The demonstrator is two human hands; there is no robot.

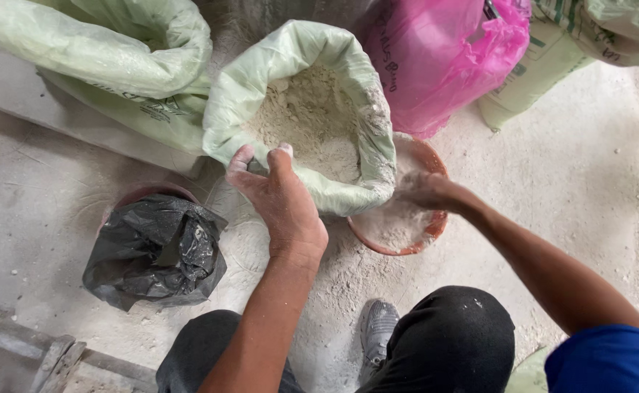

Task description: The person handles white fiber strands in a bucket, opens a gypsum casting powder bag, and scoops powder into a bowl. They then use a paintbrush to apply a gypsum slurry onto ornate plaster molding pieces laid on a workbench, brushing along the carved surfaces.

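An open sack (301, 109) of powder (312, 124) stands in the middle, with the left hand (279, 196) on its near rim and a round bowl (436, 218) just to its right, partly under the sack's edge. The right hand (425, 191) is over the bowl. Left of the sack and nearer sits a crumpled plastic bag (156, 251); behind lie more sacks (116, 51) and a plastic bag (443, 58).

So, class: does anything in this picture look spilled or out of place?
Yes. Pale powder is spread over the floor around the open green sack and the reddish bowl, and it also dusts the left hand.
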